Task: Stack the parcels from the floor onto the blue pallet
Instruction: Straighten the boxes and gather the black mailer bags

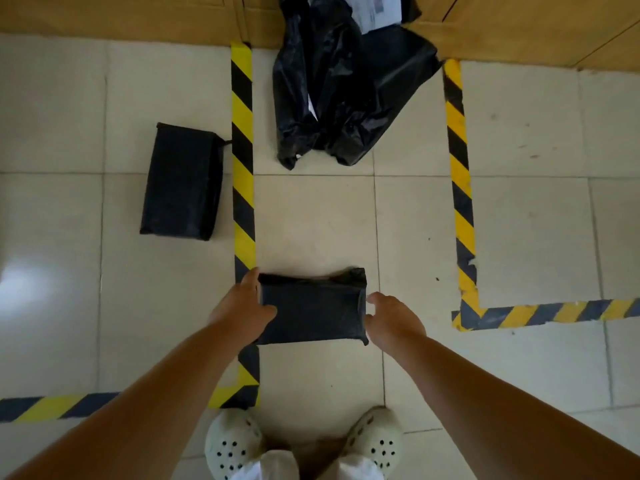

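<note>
Head view: hands (317, 315) hold a small, flat, black-wrapped parcel (313, 308).

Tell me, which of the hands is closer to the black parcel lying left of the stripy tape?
Left. The left hand grips the held parcel's left edge, nearer that floor parcel; the right hand is farther, at the right edge.

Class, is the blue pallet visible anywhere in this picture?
No, only the tiled floor, striped tape, black parcels and brown cardboard show.
</note>
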Demonstrator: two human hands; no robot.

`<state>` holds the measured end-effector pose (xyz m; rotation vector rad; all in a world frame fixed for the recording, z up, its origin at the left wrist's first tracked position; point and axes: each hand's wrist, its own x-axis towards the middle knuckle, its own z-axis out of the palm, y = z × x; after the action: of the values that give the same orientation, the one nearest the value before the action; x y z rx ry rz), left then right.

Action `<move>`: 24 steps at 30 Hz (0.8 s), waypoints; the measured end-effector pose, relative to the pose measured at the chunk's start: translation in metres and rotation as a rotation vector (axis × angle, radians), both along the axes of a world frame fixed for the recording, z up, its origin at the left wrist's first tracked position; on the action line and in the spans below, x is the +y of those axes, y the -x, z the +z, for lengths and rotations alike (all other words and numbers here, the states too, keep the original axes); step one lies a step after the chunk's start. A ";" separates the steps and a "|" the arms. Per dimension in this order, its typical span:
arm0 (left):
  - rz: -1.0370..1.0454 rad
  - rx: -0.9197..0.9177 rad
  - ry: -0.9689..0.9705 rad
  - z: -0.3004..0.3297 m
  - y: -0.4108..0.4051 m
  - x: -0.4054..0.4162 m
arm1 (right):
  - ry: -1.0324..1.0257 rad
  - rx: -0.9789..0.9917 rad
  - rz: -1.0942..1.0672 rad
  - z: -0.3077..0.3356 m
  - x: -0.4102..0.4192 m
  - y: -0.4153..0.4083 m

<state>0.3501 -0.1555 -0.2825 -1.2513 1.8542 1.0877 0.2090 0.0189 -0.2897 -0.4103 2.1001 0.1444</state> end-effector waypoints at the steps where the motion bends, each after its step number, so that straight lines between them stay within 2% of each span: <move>1: 0.027 -0.009 -0.019 -0.012 -0.002 0.001 | 0.000 -0.004 -0.032 -0.012 0.001 0.000; 8: 0.207 -0.077 -0.086 -0.075 -0.007 0.011 | -0.015 0.020 -0.113 -0.075 0.000 -0.003; 13: 0.274 -0.080 -0.165 -0.093 -0.008 0.018 | 0.046 -0.099 -0.445 -0.091 -0.007 -0.006; 19: 0.428 0.012 -0.150 -0.060 0.000 0.025 | 0.125 -0.224 -0.691 -0.065 -0.015 -0.002; 24: 0.531 0.099 -0.130 -0.006 0.016 0.009 | 0.230 -0.237 -0.766 -0.005 -0.030 0.018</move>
<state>0.3337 -0.1461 -0.2883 -1.6869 1.5210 1.5433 0.1914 -0.0109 -0.2945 0.2522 1.9032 -0.5687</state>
